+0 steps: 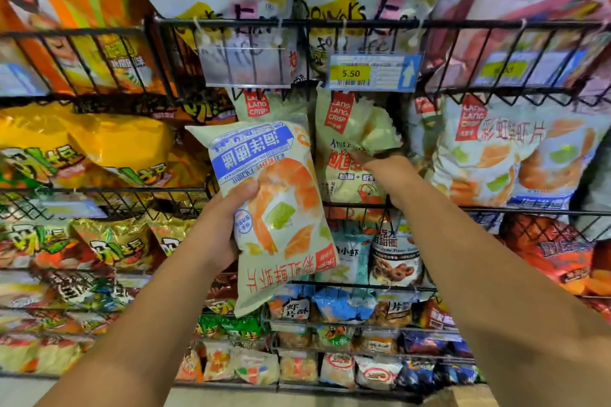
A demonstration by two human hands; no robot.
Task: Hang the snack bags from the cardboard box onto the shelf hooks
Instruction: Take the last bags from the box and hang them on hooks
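Observation:
My left hand point(228, 225) grips an upside-down pale green shrimp-chip bag point(281, 208) by its left side, holding it in front of the wire shelf. My right hand point(390, 172) reaches into the shelf compartment and touches a pale Lang Lang Crisp bag point(350, 149) that stands there; its fingers are hidden between the bags, so its grip is unclear. More bags of the same shrimp chips point(502, 155) stand to the right. A corner of the cardboard box point(463, 396) shows at the bottom edge.
Black wire shelf rails point(363, 23) cross the view, with a 5.50 price tag point(373, 73) clipped above the compartment. Yellow and orange snack bags point(99, 149) fill the left shelves. Small packets point(297, 363) line the lowest rows.

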